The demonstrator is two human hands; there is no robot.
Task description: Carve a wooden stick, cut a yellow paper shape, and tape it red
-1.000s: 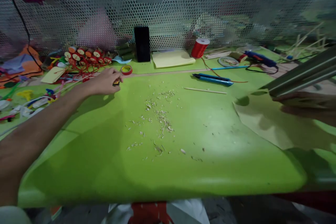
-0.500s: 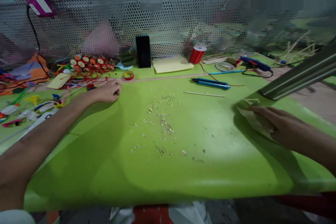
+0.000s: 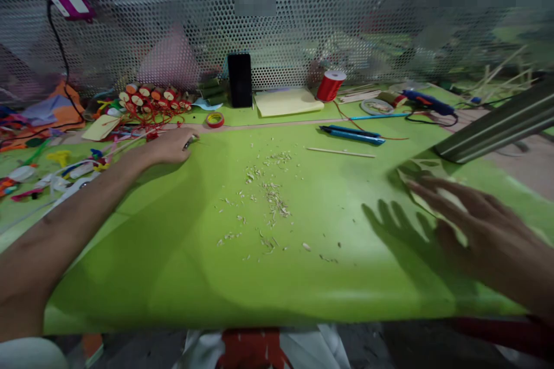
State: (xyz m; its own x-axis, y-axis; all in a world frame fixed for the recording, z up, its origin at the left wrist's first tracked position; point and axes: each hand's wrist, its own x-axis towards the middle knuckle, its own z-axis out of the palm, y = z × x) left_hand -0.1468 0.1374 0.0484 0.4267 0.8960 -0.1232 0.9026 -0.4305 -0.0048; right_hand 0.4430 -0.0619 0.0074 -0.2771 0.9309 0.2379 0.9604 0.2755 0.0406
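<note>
My left hand rests near the back left of the green table, its fingers curled round a small object with a dark, shiny part; its kind is hidden. My right hand hovers open over the right side, fingers spread, casting a shadow. Beneath it lies a pale, thin frame-like piece, partly covered by the fingers. Pale shavings are scattered over the middle of the table. Behind them lie a thin wooden stick and a blue pen-like tool pair.
A slanting metal post stands beyond my right hand. Along the back are a red thread spool, a black phone, a yellow pad, a tape roll and a blue glue gun. Small wooden cylinders with red cord lie left.
My right hand has let go of the pale frame-like piece and drawn back toward me, its fingers now spread. My left hand stays closed in nearly the same place.
</note>
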